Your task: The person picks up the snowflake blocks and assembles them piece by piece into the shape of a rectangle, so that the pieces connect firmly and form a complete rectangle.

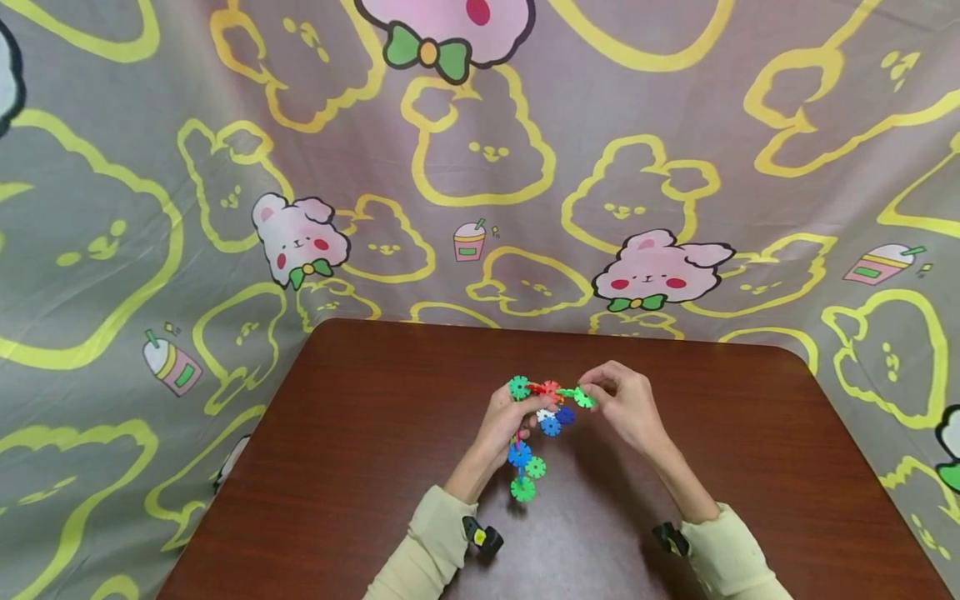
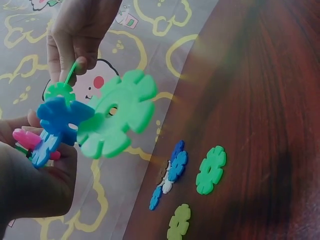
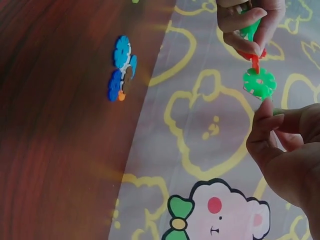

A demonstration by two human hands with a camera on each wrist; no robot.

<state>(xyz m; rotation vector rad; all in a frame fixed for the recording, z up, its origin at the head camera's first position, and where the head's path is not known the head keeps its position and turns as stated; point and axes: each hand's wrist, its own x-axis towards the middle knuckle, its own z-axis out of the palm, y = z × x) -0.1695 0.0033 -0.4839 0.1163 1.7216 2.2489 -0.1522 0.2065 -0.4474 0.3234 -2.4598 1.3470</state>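
Note:
My left hand point(image 1: 498, 425) grips a chain of notched plastic snowflake discs above the table. Its red disc point(image 3: 255, 63) joins a green disc point(image 3: 260, 81) toward the right. From the palm hang a pink disc point(image 2: 27, 138), a blue disc point(image 2: 60, 120) and a large green disc point(image 2: 120, 115). At the chain's right end, thumb and fingers of my right hand point(image 1: 626, 408) pinch another green disc point(image 1: 583, 398), which stands edge-on in the left wrist view. Fingers partly cover the middle of the chain.
On the brown table point(image 1: 360, 433) lies a small cluster of loose discs, blue point(image 2: 177, 166), white point(image 2: 167, 185) and brown point(image 3: 127, 79). A loose green disc point(image 2: 211, 170) and a yellow-green disc point(image 2: 179, 222) lie nearby. A patterned cloth point(image 1: 480, 167) hangs behind the table.

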